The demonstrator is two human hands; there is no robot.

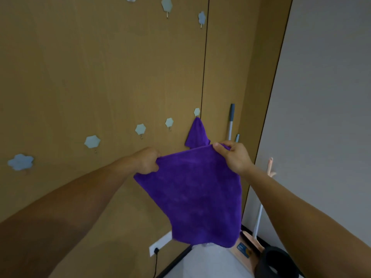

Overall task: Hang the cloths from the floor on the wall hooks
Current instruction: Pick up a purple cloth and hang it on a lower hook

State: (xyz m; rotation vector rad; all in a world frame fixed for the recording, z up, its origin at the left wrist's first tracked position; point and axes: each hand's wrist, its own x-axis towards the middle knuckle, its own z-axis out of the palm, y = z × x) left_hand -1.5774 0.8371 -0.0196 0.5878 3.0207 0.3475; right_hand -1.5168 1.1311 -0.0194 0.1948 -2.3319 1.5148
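I see the left hand (148, 160) and right hand (233, 157) each gripping an upper corner of the purple cloth (196, 197), fingers curled tight on the fabric, holding it spread before the wooden wall (100, 77). At its 12 o'clock a second cloth (197, 135) hangs from a hook (197, 111).

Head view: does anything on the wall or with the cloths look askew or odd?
Nothing stands out. One purple cloth hangs by a corner from the rightmost lower hook; left hand and right hand hold a second cloth spread by its top edge.
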